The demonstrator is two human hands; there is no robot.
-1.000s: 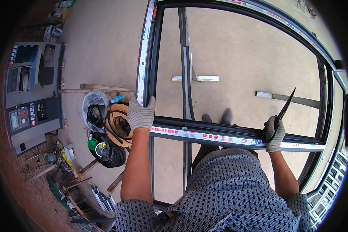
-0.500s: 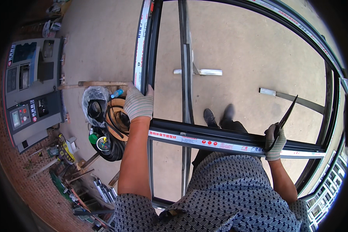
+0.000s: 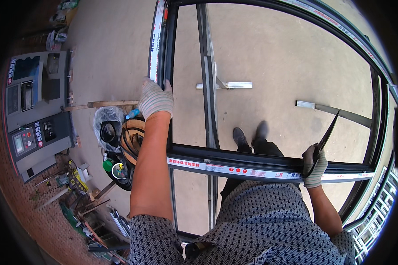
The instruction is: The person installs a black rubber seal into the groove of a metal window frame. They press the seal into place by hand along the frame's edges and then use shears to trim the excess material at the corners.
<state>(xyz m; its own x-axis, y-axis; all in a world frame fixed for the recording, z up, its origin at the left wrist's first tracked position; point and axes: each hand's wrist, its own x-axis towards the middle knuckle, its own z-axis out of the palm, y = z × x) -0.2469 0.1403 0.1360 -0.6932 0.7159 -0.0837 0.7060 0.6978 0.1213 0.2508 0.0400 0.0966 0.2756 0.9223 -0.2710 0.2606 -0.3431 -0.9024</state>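
A large dark window frame [image 3: 252, 164] with white printed protective film along its bars lies in front of me at waist height. My left hand [image 3: 156, 99], in a striped knit glove, is closed around its left bar, above the near left corner. My right hand [image 3: 314, 167], gloved alike, rests at the right part of the near bar. It holds black scissors [image 3: 328, 133], whose long pointed blades stick out up and to the right. The palm side of both hands is hidden.
Metal supports [image 3: 236, 85] show beneath the frame. A coil of black hose and a wooden reel [image 3: 132, 134] stand left, beside a plastic bag [image 3: 102, 123] and bottle. Farther left are a grey machine [image 3: 33, 110] and a brick floor [image 3: 22, 194] with scraps. Light lattice panels [image 3: 375, 216] lean at right.
My left hand has slid a little farther up the left bar, away from the corner. My right hand stays in place with the scissors. The view has shifted slightly.
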